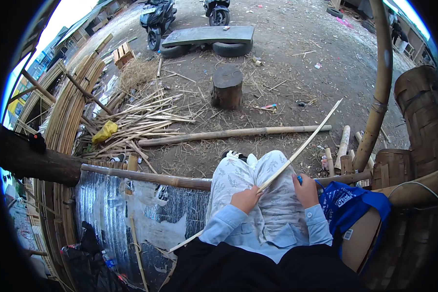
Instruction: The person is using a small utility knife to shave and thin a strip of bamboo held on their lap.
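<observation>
Lying between knees (270,165) and stump (227,92), a pole (228,134) passes behind the strip (282,170).

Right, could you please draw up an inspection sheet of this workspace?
Surface: silver foil sheet, creased and patchy, at the person's left.
Job's things: long pale bamboo strip slanting over the lap; small blue item, kind unclear.
Clutter: loose strips and yellow bag on the ground; blue bag at right.
Hands: left hand grips the strip; right hand holds the blue item.
Cables: thin pale line, far right; cord or cable, cannot tell.
Surroundings: dirt yard, stump, two motorbikes.
</observation>
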The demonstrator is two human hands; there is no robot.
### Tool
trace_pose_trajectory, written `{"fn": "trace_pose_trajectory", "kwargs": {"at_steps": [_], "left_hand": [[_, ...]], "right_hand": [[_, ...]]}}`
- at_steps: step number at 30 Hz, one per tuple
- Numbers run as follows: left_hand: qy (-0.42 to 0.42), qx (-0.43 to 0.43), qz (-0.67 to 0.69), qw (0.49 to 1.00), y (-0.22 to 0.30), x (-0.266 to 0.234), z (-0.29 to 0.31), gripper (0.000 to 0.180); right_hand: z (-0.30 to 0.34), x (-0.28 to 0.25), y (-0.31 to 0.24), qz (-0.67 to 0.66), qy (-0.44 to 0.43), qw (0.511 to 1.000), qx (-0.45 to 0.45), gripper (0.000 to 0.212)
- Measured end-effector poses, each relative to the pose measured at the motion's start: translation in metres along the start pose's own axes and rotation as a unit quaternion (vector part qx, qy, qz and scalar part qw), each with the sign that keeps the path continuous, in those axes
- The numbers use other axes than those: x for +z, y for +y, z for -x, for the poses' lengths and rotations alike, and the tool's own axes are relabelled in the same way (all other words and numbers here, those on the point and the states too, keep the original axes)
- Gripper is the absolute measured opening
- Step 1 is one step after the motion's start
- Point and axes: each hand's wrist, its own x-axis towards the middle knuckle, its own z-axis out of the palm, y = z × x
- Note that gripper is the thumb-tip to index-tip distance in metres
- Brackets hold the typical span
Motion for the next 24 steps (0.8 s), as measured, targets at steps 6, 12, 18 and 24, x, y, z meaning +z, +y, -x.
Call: {"fn": "trace_pose_trajectory", "kwargs": {"at_steps": [6,12,18,24], "left_hand": [[-0.041,0.083,0.127,0.988,-0.015,0.0,0.01,0.039],[-0.07,0.09,0.117,0.987,-0.021,-0.006,0.017,0.04],[-0.107,0.092,0.084,0.986,-0.012,-0.007,0.015,0.045],[-0.11,0.054,0.041,0.992,-0.007,-0.006,0.014,0.049]], "right_hand": [[0.02,-0.017,0.032,0.059,0.039,0.997,0.027,0.027],[0.016,0.0,0.026,0.044,0.023,0.997,0.054,0.027],[0.015,-0.017,0.009,0.07,-0.01,0.996,0.045,0.03],[0.02,0.004,0.031,0.101,-0.007,0.994,0.052,0.028]]}}
